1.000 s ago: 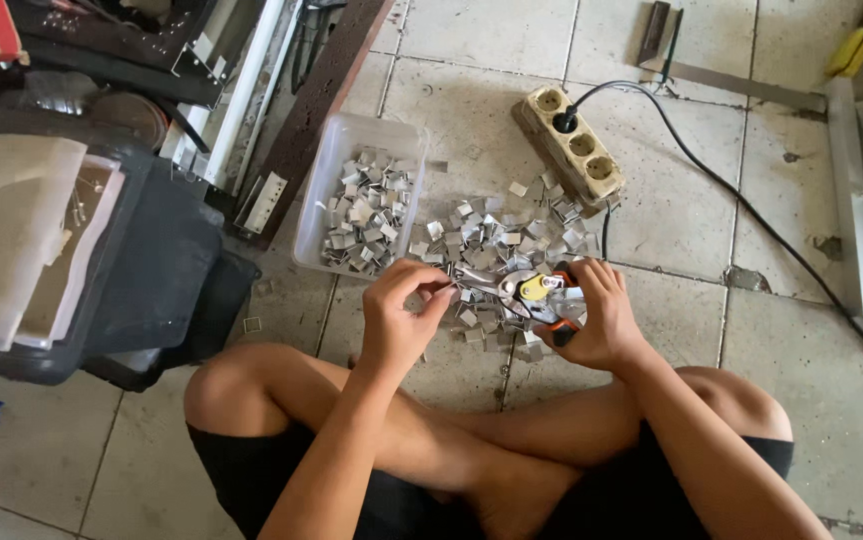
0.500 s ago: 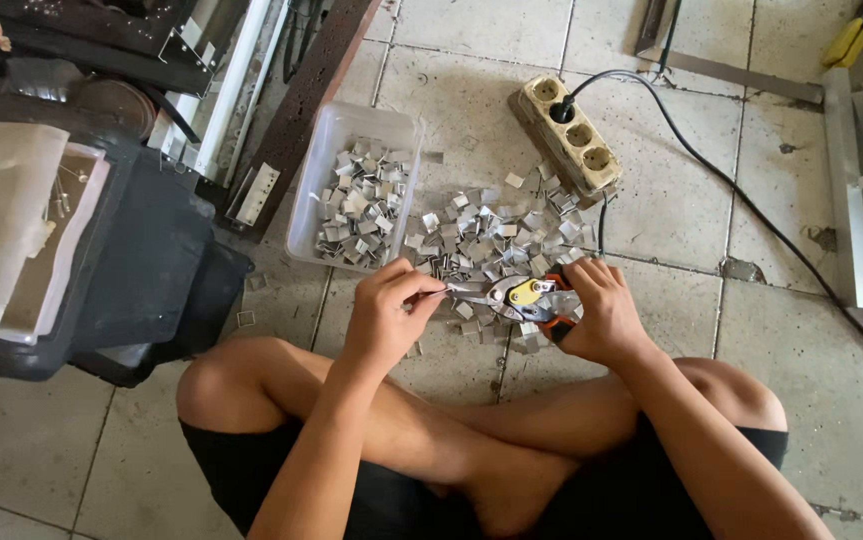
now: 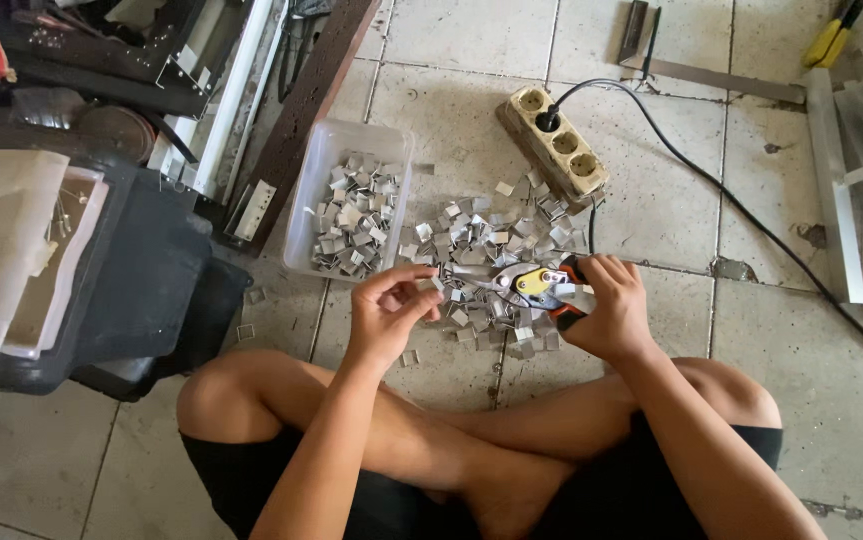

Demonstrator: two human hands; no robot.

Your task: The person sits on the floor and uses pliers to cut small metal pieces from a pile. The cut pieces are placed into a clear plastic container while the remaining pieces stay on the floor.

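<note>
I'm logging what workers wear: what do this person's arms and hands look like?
Both arms are bare to past the elbow: no sleeves show. The left hand and right hand wear no gloves, and no rings, watch or bands are visible. Black shorts are worn.

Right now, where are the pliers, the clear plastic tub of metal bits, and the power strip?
pliers [image 3: 531,283], head view, on the yellow pivot.
clear plastic tub [image 3: 303,215], head view, on its left wall.
power strip [image 3: 551,142], head view, on its top face between sockets.
</note>
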